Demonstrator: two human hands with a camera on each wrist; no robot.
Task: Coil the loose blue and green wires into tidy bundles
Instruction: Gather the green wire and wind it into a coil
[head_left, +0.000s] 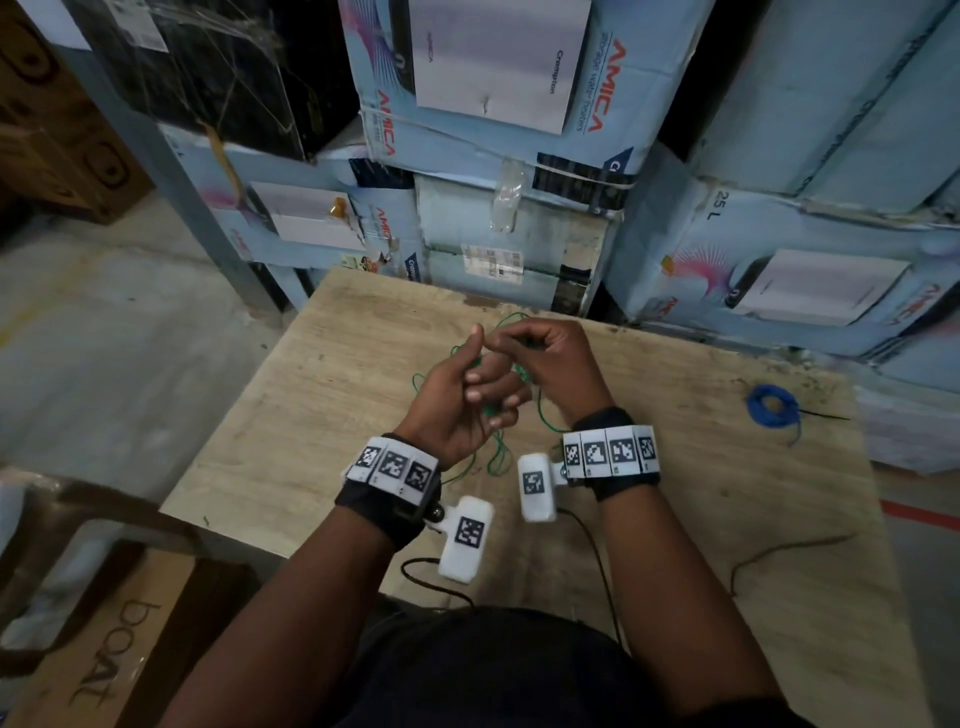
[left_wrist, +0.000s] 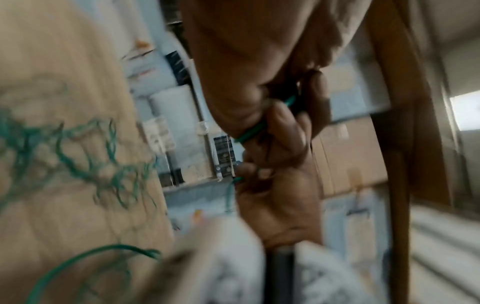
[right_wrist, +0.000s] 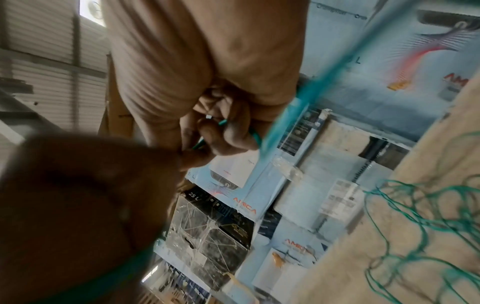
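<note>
A thin green wire (head_left: 497, 456) lies in loose tangled loops on the wooden table (head_left: 291, 415), under and between my hands. My left hand (head_left: 480, 382) is raised palm up, its fingers curled round a few turns of the green wire (left_wrist: 248, 134). Just right of it, my right hand (head_left: 511, 344) pinches a strand of the green wire (right_wrist: 223, 123) between thumb and fingers. A taut strand (right_wrist: 285, 102) runs past the right palm, blurred. The blue wire (head_left: 770, 406) sits coiled in a small ring at the table's right side, away from both hands.
Stacked light-blue cartons (head_left: 483, 104) stand right behind the table's far edge. A black thin cable (head_left: 779, 551) lies on the table's near right. A brown cardboard box (head_left: 104, 649) sits on the floor at the near left. Concrete floor (head_left: 104, 338) lies left of the table.
</note>
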